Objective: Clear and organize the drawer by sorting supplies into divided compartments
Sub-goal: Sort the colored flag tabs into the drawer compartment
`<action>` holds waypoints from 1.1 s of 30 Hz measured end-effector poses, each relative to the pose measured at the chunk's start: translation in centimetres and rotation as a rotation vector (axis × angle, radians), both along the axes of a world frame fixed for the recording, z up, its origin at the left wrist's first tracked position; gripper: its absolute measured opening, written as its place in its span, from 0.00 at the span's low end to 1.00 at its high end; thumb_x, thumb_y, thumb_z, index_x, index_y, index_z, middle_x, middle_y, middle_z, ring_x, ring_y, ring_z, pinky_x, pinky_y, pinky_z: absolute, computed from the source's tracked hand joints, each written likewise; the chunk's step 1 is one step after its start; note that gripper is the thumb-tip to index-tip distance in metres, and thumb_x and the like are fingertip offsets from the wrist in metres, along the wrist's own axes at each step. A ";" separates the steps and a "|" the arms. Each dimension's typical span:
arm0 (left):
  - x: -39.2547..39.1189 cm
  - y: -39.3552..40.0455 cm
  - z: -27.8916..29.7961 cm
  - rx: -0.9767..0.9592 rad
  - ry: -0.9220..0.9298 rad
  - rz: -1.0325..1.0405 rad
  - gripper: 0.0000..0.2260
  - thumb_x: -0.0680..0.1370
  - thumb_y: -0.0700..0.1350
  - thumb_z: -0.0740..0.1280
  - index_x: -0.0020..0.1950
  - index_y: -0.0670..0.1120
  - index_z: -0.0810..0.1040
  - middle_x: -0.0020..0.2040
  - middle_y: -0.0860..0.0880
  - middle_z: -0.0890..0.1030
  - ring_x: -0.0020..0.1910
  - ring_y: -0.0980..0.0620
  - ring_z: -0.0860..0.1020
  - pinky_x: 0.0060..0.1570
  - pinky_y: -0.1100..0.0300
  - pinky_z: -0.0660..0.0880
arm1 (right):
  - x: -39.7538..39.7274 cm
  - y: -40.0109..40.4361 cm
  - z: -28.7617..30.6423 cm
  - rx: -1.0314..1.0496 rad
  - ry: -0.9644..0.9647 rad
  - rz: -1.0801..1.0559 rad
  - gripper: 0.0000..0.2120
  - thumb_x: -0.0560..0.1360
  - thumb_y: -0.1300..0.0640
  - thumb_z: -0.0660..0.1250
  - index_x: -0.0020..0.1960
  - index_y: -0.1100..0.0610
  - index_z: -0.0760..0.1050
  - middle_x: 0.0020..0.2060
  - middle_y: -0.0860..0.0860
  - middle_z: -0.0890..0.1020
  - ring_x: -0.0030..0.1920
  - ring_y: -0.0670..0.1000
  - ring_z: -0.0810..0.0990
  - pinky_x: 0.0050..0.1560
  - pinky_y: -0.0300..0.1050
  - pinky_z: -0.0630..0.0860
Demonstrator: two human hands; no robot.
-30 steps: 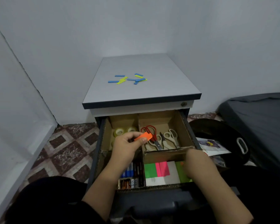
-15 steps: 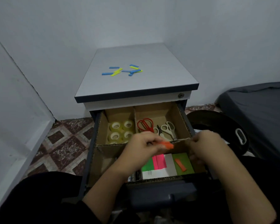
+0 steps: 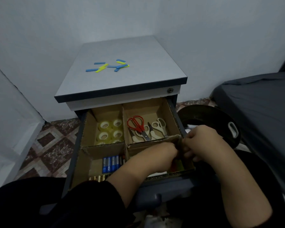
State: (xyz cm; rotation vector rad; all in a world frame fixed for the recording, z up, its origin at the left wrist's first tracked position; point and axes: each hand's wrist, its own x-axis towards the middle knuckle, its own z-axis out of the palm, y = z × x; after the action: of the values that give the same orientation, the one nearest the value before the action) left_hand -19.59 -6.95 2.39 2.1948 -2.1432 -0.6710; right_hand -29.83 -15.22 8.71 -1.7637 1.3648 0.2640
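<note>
The open drawer [image 3: 80, 155] is split by cardboard dividers [image 3: 104, 145] into four compartments. Tape rolls [image 3: 110, 130] fill the back left one and scissors [image 3: 138, 126] the back right. Batteries [image 3: 110, 163] lie in the front left. My left hand [image 3: 160, 153] and my right hand [image 3: 202, 142] meet over the front right compartment, fingers curled downward and touching near the divider's right end. They hide most of that compartment; only a sliver of green and orange paper [image 3: 177, 166] shows. What the fingers hold is hidden. Blue and yellow strips [image 3: 107, 66] lie on the cabinet top [image 3: 138, 79].
A black round bag [image 3: 219, 119] with a white handle [image 3: 233, 130] sits on the floor right of the drawer. A dark mattress [image 3: 262, 104] lies further right. Patterned floor tiles [image 3: 48, 145] and a white wall are on the left.
My left hand, which pinched an orange strip above the scissors, has moved right and down into the front right compartment. My right hand rose to meet it. The strip is out of sight.
</note>
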 end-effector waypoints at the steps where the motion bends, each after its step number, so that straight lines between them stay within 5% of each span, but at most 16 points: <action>1: 0.1 0.1 0.0 -0.011 0.004 -0.003 0.11 0.77 0.35 0.60 0.56 0.41 0.78 0.54 0.43 0.76 0.47 0.46 0.76 0.43 0.56 0.72 | 0.3 -0.1 0.3 0.046 0.037 -0.003 0.12 0.80 0.55 0.61 0.58 0.61 0.76 0.37 0.52 0.81 0.40 0.50 0.81 0.45 0.45 0.79; 3: 0.5 0.3 -0.1 -0.033 0.027 0.005 0.12 0.76 0.34 0.60 0.56 0.42 0.78 0.54 0.44 0.76 0.49 0.46 0.76 0.47 0.53 0.76 | 0.4 0.0 0.4 0.067 0.108 0.020 0.12 0.79 0.55 0.62 0.59 0.58 0.75 0.41 0.52 0.82 0.43 0.50 0.81 0.49 0.44 0.79; 7: 1.6 1.2 0.3 -0.109 0.110 0.037 0.19 0.75 0.32 0.62 0.63 0.46 0.78 0.60 0.47 0.77 0.58 0.47 0.75 0.57 0.50 0.74 | 0.5 0.2 -1.3 -0.245 0.097 0.174 0.09 0.76 0.58 0.64 0.54 0.58 0.79 0.48 0.56 0.83 0.49 0.55 0.82 0.52 0.50 0.80; 10: 2.8 3.5 1.7 -0.199 0.179 0.094 0.17 0.78 0.37 0.63 0.66 0.47 0.76 0.63 0.51 0.77 0.63 0.54 0.72 0.64 0.59 0.69 | 0.6 1.1 -2.3 -0.389 0.112 0.281 0.07 0.75 0.59 0.64 0.50 0.56 0.79 0.41 0.53 0.81 0.40 0.52 0.80 0.38 0.44 0.78; 12: 4.0 5.7 2.3 -0.235 0.232 0.176 0.15 0.79 0.40 0.64 0.65 0.49 0.77 0.59 0.54 0.78 0.59 0.59 0.73 0.61 0.63 0.69 | 0.7 1.9 -2.8 -0.469 0.150 0.350 0.03 0.74 0.60 0.64 0.43 0.56 0.76 0.35 0.51 0.76 0.35 0.50 0.75 0.32 0.40 0.70; 15: 5.1 8.9 2.7 -0.328 0.435 0.402 0.11 0.78 0.40 0.66 0.56 0.53 0.81 0.52 0.58 0.80 0.51 0.64 0.76 0.53 0.69 0.73 | 1.6 3.2 -4.0 -0.475 0.134 0.384 0.10 0.74 0.63 0.62 0.34 0.56 0.68 0.34 0.51 0.73 0.40 0.53 0.75 0.38 0.42 0.71; 18: 5.2 10.3 2.0 -0.417 0.674 0.639 0.12 0.77 0.36 0.66 0.49 0.54 0.82 0.48 0.52 0.83 0.44 0.60 0.80 0.44 0.69 0.75 | 2.4 4.2 -4.6 -0.425 0.174 0.437 0.04 0.76 0.61 0.62 0.46 0.58 0.76 0.48 0.54 0.79 0.52 0.56 0.79 0.48 0.46 0.74; 20: 5.3 10.4 1.6 -0.464 0.800 0.733 0.11 0.77 0.34 0.66 0.48 0.49 0.82 0.45 0.48 0.84 0.38 0.58 0.80 0.39 0.66 0.75 | 2.7 4.6 -5.1 -0.446 0.180 0.442 0.08 0.77 0.60 0.62 0.53 0.59 0.77 0.54 0.55 0.79 0.56 0.56 0.78 0.50 0.46 0.74; 24: 5.3 10.2 1.8 -0.472 0.865 0.747 0.08 0.78 0.33 0.65 0.50 0.43 0.82 0.45 0.47 0.84 0.35 0.61 0.79 0.35 0.69 0.73 | 2.9 5.1 -5.4 -0.490 0.216 0.434 0.10 0.78 0.59 0.62 0.57 0.57 0.76 0.56 0.54 0.79 0.58 0.55 0.78 0.52 0.47 0.74; 33: 5.4 10.2 1.8 -0.459 0.891 0.712 0.09 0.77 0.34 0.66 0.47 0.47 0.82 0.46 0.47 0.84 0.39 0.56 0.80 0.38 0.69 0.74 | 2.3 4.7 -4.5 -0.645 0.163 0.389 0.05 0.75 0.63 0.62 0.48 0.57 0.75 0.46 0.53 0.78 0.46 0.55 0.78 0.42 0.44 0.71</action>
State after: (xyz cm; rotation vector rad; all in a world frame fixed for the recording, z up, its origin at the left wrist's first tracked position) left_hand -14.18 3.22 4.17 1.7098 -0.8916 -0.7700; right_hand -27.52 -10.49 4.23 -2.6009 1.2924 0.1883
